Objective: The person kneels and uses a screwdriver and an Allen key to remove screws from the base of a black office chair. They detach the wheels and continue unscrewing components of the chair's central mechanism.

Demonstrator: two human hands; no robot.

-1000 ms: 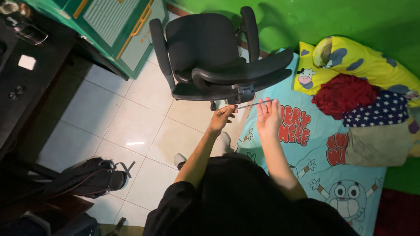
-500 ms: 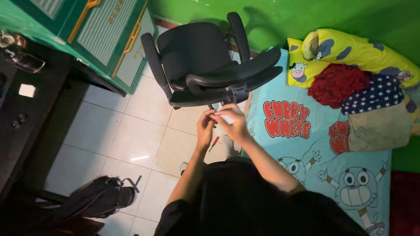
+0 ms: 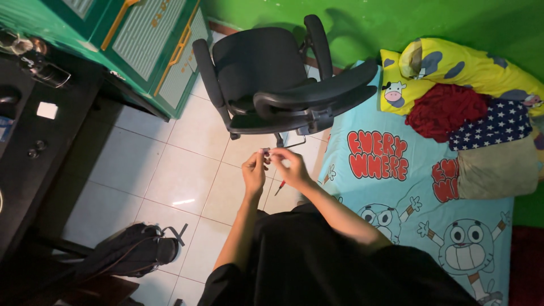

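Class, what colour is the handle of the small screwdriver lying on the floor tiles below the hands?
Red, on the screwdriver, in the head view.

Both hands (image 3: 275,167) raised, fingertips pinched together

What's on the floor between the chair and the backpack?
Only bare white tiles lie between the chair and the backpack, as the head view shows.

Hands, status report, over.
Left hand and right hand together, pinching a small part. Red screwdriver on floor below. Chair just ahead.
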